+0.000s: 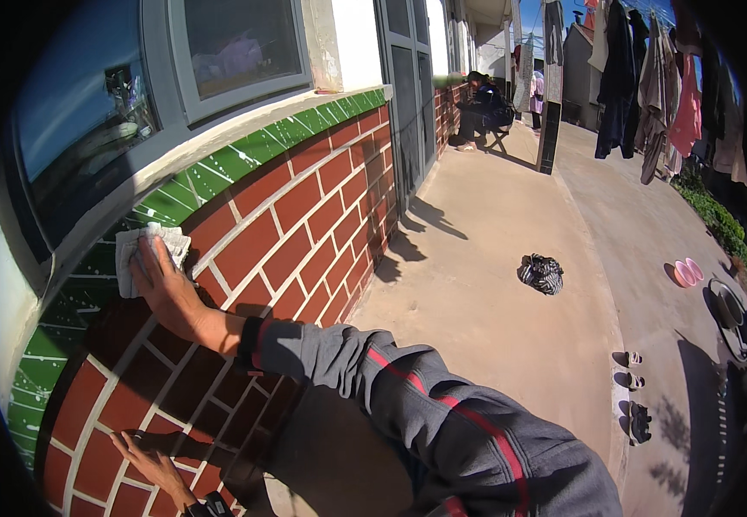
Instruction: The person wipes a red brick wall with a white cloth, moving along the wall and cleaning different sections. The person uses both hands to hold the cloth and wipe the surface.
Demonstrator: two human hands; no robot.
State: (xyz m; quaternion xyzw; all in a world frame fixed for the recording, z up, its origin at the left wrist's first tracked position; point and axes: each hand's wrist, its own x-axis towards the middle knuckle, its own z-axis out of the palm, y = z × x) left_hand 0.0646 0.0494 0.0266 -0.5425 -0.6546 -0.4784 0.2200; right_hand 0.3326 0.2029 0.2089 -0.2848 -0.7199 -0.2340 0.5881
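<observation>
My right hand point(168, 298) presses a folded pale cloth point(129, 262) flat against the green painted band point(173, 197) under the window. White streaks and splatters mark that band. Lower down, my left hand point(154, 466) is spread with nothing in it, at the red brick-patterned wall point(292, 255) with pale joint lines. Whether its palm touches the wall cannot be made out. Shadows from my arms and body darken much of the wall here. A dark device sits at my left wrist, and a grey sleeve with a red stripe covers my right arm.
A grey-framed window point(241, 52) stands above the ledge, with a grey door point(409, 97) beyond. Farther along the wall a person point(486, 106) sits on a stool. A striped bundle point(541, 274) lies on the concrete floor. Shoes point(638, 423) line its step; clothes point(657, 97) hang at the upper right.
</observation>
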